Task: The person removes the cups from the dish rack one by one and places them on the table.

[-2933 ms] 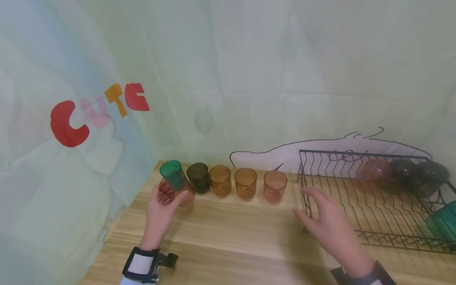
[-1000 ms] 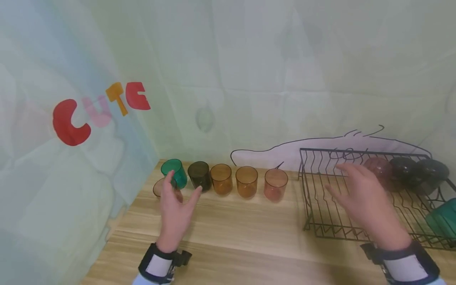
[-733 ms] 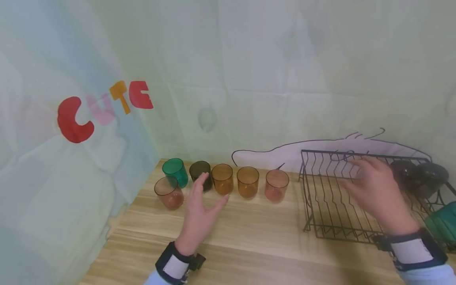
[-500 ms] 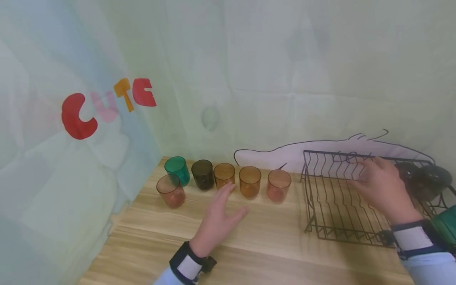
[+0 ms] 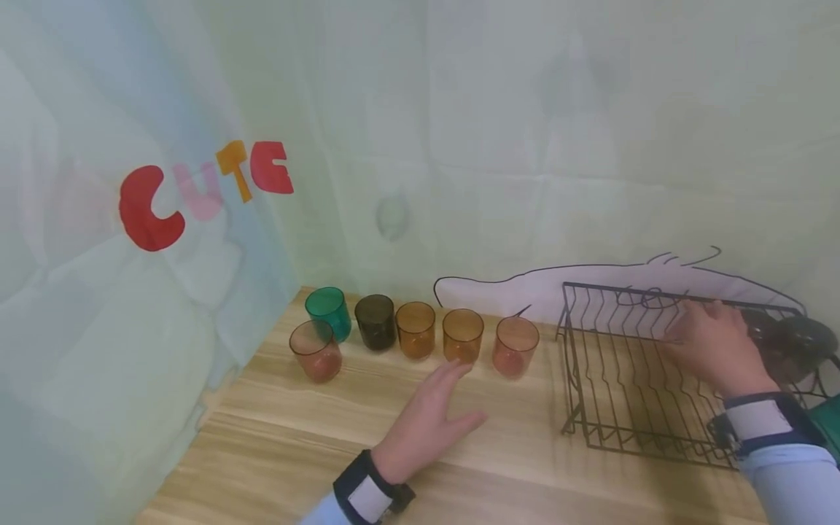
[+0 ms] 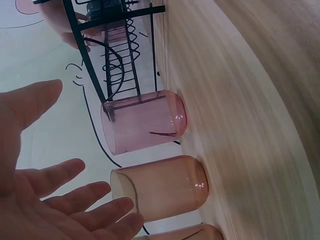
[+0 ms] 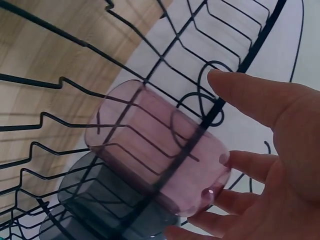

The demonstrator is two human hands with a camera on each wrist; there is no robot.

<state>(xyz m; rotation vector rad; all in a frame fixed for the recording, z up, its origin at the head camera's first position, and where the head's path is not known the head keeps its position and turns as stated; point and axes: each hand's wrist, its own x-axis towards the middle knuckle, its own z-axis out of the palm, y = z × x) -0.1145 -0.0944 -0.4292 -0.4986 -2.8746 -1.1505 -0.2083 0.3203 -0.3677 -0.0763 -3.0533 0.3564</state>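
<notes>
My left hand (image 5: 426, 423) hovers over the table in front of the glass row, fingers spread and holding nothing. In the left wrist view an amber glass (image 6: 165, 187) and a pink glass (image 6: 145, 122) stand beyond its fingertips. My right hand (image 5: 715, 346) is over the back of the black wire rack (image 5: 656, 445). In the right wrist view its fingertips meet the base of an upside-down pink glass (image 7: 165, 145), while the thumb stands apart from it. That glass is hidden by the hand in the head view. Dark glasses (image 5: 803, 346) sit beside it.
A green glass (image 5: 328, 313), a grey-brown glass (image 5: 376, 323), amber glasses (image 5: 416, 332) and a pink glass (image 5: 515, 348) line the wall. Another pink glass (image 5: 316, 351) stands before the green one. A teal glass (image 5: 828, 423) is at the rack's right end.
My left hand has let go of the front-left pink glass and moved right and nearer. My right hand has moved right to the pink glass in the rack.
</notes>
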